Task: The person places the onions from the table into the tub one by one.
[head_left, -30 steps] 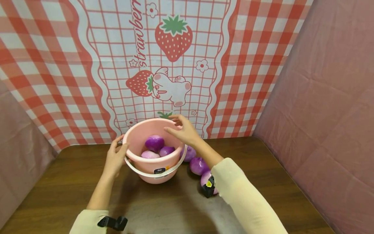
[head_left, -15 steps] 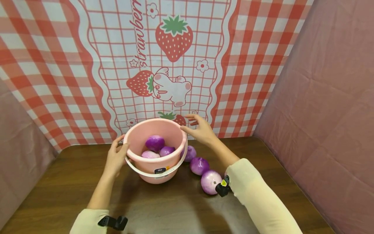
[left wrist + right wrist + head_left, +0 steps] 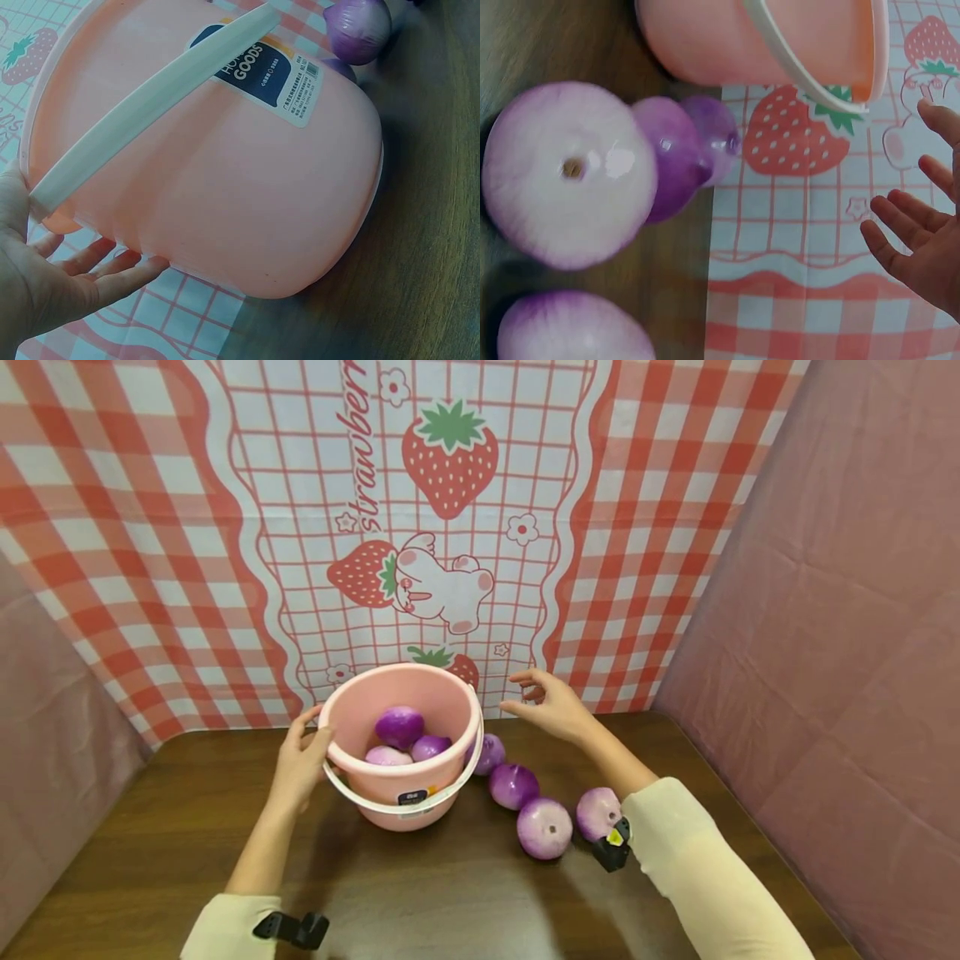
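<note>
A pink bucket [image 3: 401,781] with a white handle [image 3: 408,810] stands upright on the table, tilted slightly in the head view by perspective. My left hand [image 3: 300,760] holds its left side, thumb at the rim and fingers [image 3: 124,281] against the outer wall below it. Inside lie a dark purple onion [image 3: 399,727], another purple onion [image 3: 431,747] and a paler one [image 3: 388,756]. My right hand [image 3: 551,706] is in the air to the right of the bucket, fingers spread and nothing in them, as the right wrist view also shows.
Right of the bucket, several onions lie on the wooden table [image 3: 420,893]: one [image 3: 491,754] by the bucket, a purple one [image 3: 514,787], a pale one [image 3: 544,828] and another [image 3: 597,812] near the right sleeve. A strawberry-print cloth [image 3: 450,568] hangs behind.
My right hand has moved from over the bucket's rim out to the right, bringing the onions there into fuller view. The left hand and bucket stay in place.
</note>
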`<state>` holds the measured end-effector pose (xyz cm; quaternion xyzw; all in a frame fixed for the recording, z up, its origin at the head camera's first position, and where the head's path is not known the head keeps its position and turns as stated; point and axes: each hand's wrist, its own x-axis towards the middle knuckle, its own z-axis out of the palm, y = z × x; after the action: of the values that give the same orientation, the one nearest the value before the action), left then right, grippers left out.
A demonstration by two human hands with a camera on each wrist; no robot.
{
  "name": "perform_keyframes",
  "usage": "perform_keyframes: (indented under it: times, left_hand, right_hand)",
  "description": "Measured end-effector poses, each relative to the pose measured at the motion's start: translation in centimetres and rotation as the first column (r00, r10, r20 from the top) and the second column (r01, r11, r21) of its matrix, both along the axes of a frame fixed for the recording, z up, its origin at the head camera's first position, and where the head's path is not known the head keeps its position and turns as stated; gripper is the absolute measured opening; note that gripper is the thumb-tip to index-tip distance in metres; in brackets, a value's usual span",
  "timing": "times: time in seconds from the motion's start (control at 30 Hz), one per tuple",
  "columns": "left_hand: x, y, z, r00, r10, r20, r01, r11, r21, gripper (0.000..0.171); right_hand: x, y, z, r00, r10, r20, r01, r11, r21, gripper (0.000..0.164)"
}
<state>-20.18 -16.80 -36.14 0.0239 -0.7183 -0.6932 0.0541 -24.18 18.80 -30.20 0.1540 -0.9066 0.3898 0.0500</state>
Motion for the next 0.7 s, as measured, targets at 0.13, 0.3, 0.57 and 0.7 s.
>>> perform_keyframes:
  times: [0.13,0.3,0.57,0.7]
  left_hand:
    - [0.0,0.1,-0.1,1.000,0.013,-0.006,-0.013,1.000,0.003,0.051]
    - [0.0,0.2,-0.1,1.000,0.020,-0.011,-0.020,1.000,0.002,0.050]
    - [0.0,0.2,0.0,1.000,0.020,-0.010,-0.020,1.000,-0.002,0.051]
    - [0.0,0.2,-0.1,1.000,0.019,-0.012,-0.019,1.000,-0.006,0.050]
  right_hand:
    - [0.2,1.4,-0.6,0.999,0.019,0.035,-0.019,1.000,0.004,0.054]
    - [0.5,2.9,-1.1,0.997,0.026,0.067,-0.027,1.000,0.016,0.055]
    - [1.0,5.0,-2.0,0.989,0.030,0.145,-0.040,0.997,0.071,0.054]
    - [1.1,6.0,-2.7,0.985,0.053,0.164,-0.071,0.992,0.104,0.052]
